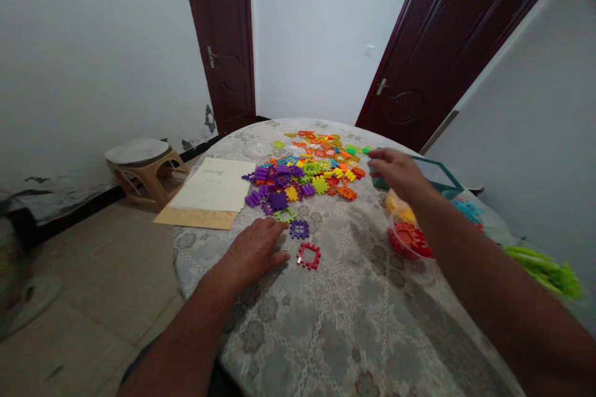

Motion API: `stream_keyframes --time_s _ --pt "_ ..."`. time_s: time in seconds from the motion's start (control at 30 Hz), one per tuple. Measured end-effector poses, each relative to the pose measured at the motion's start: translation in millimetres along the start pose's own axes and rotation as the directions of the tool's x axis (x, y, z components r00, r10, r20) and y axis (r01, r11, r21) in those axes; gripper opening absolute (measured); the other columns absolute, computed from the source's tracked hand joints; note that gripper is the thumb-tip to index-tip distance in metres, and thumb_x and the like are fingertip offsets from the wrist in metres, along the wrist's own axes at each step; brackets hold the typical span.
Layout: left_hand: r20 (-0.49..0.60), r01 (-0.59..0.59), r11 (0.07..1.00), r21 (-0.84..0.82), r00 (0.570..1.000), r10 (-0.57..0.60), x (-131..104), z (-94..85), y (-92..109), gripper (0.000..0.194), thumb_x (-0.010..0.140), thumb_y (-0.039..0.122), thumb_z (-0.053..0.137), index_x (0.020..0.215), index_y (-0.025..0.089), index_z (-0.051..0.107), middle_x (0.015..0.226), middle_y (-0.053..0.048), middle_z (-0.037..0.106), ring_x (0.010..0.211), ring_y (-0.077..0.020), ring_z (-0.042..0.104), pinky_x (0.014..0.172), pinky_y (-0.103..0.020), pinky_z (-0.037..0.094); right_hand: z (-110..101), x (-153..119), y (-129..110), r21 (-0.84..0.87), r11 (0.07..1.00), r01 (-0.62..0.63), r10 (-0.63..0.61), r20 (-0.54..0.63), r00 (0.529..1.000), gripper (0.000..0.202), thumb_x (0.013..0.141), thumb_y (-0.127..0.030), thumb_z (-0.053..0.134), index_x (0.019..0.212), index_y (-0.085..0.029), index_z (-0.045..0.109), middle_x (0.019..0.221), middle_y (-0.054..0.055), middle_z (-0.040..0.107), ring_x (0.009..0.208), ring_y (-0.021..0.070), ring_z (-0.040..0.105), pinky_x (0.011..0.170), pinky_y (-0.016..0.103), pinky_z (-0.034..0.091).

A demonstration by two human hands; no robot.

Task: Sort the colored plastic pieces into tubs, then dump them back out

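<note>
My left hand (258,249) rests low over the table with thumb and fingers apart and nothing between them. Just right of it lie a purple square window piece (299,229) and a red square frame (308,256); a green frame (285,215) is beyond its fingertips. My right hand (399,172) is stretched over the right side of the table, fingers spread, holding nothing that shows. Nearest to it are green pieces (358,150) and a green-rimmed box (437,173). A heap of purple, orange, yellow and blue plastic pieces (321,169) spreads between and beyond the hands.
Papers (214,184) lie at the table's left edge. A clear bowl (410,240) of red and yellow pieces stands under my right forearm. Farther right are blue pieces (468,211) and bright green pieces (542,270). A stool (146,167) stands left of the table (344,335).
</note>
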State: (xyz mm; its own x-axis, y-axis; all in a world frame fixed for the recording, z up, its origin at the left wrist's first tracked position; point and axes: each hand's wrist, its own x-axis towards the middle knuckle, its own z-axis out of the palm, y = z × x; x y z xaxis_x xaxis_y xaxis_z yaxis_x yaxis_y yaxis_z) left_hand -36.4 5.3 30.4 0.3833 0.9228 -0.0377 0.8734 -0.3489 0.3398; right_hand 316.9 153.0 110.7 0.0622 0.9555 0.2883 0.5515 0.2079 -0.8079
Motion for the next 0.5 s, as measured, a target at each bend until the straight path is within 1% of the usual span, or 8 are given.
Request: stream_keyframes --time_s 0.03,0.1,0.13,0.2,0.27,0.33,0.4,0.5 --pt "0.025 0.006 1.0 0.009 1.0 -0.006 -2 -0.8 2 0.062 0.086 0.035 0.078 0.144 0.022 0.06 0.144 -0.015 0.063 0.135 -0.032 0.057 0.114 -0.043 0.046 17 -21 -9 -0.08 0.995 0.055 -0.043 0.146 0.988 0.026 0.093 -0.024 0.069 0.118 -0.02 0.075 0.09 0.005 0.075 0.076 0.0189 0.071 0.075 0.035 0.06" --pt "0.053 0.005 0.999 0.035 0.999 -0.007 -6 -2.0 4 0.065 0.083 0.035 0.082 0.143 0.021 0.061 0.14 -0.014 0.065 0.132 -0.0325 0.058 0.112 -0.042 0.046 52 -64 -22 -0.131 0.966 0.223 -0.16 0.371 0.915 0.024 0.097 -0.024 0.064 0.119 -0.023 0.075 0.104 0.007 0.077 0.089 0.0194 0.072 0.085 0.035 0.059" --pt "0.058 0.001 0.999 0.05 0.998 -0.004 -8 -2.4 5 0.064 0.082 0.036 0.082 0.141 0.02 0.062 0.137 -0.014 0.066 0.13 -0.0328 0.058 0.11 -0.042 0.047 70 -83 -26 -0.132 0.945 0.298 -0.218 0.423 0.879 0.025 0.098 -0.024 0.064 0.122 -0.023 0.074 0.116 0.008 0.076 0.098 0.0202 0.072 0.091 0.035 0.058" --pt "0.056 -0.01 0.997 0.078 0.998 0.006 -10 -2.6 6 0.056 0.083 0.037 0.082 0.134 0.02 0.067 0.132 -0.014 0.067 0.126 -0.0332 0.059 0.107 -0.042 0.048 104 -114 -26 -0.17 0.91 0.378 -0.254 0.491 0.833 0.033 0.098 -0.026 0.066 0.13 -0.021 0.069 0.129 0.012 0.073 0.11 0.0228 0.07 0.098 0.037 0.055" --pt "0.059 -0.02 0.995 0.1 0.998 0.014 -12 -2.6 5 0.046 0.083 0.04 0.082 0.123 0.019 0.071 0.127 -0.015 0.068 0.121 -0.0331 0.06 0.102 -0.041 0.049 131 -132 -20 -0.258 0.869 0.423 -0.243 0.523 0.817 0.04 0.098 -0.026 0.067 0.137 -0.017 0.066 0.137 0.016 0.068 0.123 0.0267 0.064 0.109 0.041 0.049" --pt "0.064 -0.024 0.994 0.11 0.998 0.017 -13 -2.3 4 0.04 0.083 0.041 0.082 0.114 0.018 0.072 0.122 -0.014 0.069 0.117 -0.0323 0.061 0.099 -0.04 0.049 148 -137 -13 -0.349 0.829 0.438 -0.207 0.535 0.819 0.041 0.097 -0.027 0.068 0.136 -0.015 0.066 0.137 0.018 0.066 0.128 0.0295 0.06 0.113 0.043 0.044" --pt "0.063 -0.027 0.994 0.108 0.998 0.02 -12 -1.6 2 0.037 0.083 0.041 0.082 0.111 0.019 0.071 0.118 -0.013 0.069 0.114 -0.0314 0.062 0.097 -0.038 0.049 154 -134 -6 -0.395 0.818 0.418 -0.164 0.537 0.828 0.039 0.095 -0.028 0.069 0.132 -0.016 0.069 0.131 0.017 0.067 0.125 0.0298 0.06 0.11 0.042 0.044" --pt "0.059 -0.033 0.995 0.095 0.998 0.028 -10 0.0 -1 0.036 0.083 0.04 0.082 0.109 0.019 0.069 0.117 -0.013 0.07 0.113 -0.031 0.062 0.096 -0.037 0.048 153 -124 2 -0.376 0.867 0.327 -0.105 0.503 0.858 0.044 0.087 -0.029 0.077 0.129 -0.016 0.07 0.122 0.014 0.067 0.113 0.0264 0.063 0.1 0.036 0.048"
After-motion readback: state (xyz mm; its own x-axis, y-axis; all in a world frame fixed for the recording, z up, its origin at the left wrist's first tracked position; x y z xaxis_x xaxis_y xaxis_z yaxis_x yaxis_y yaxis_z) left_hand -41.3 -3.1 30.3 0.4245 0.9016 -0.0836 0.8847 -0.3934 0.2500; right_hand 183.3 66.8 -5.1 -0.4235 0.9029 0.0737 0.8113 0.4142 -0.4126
